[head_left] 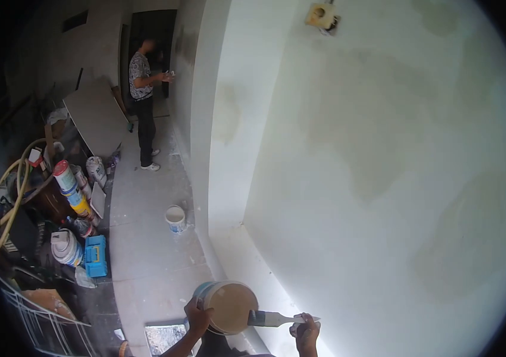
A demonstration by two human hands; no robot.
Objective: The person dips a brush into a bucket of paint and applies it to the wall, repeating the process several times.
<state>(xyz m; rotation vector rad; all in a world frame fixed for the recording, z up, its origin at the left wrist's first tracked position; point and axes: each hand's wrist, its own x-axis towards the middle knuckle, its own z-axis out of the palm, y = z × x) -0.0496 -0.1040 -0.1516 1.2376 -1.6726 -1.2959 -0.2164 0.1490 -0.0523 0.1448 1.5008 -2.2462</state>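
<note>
A round bucket of beige, paint-like liquid is held up near the bottom middle by my left hand, whose fingers and thumb grip its left side. To the right, my right hand is closed around the light handle of a flat brush. The dark bristles of the brush are at the bucket's right rim. The pale wall with darker damp-looking patches rises beyond my right hand.
A person stands by the far doorway. A white bucket sits on the floor. A blue toolbox, stacked paint cans and a yellowish hose lie left. An open electrical box is on the wall.
</note>
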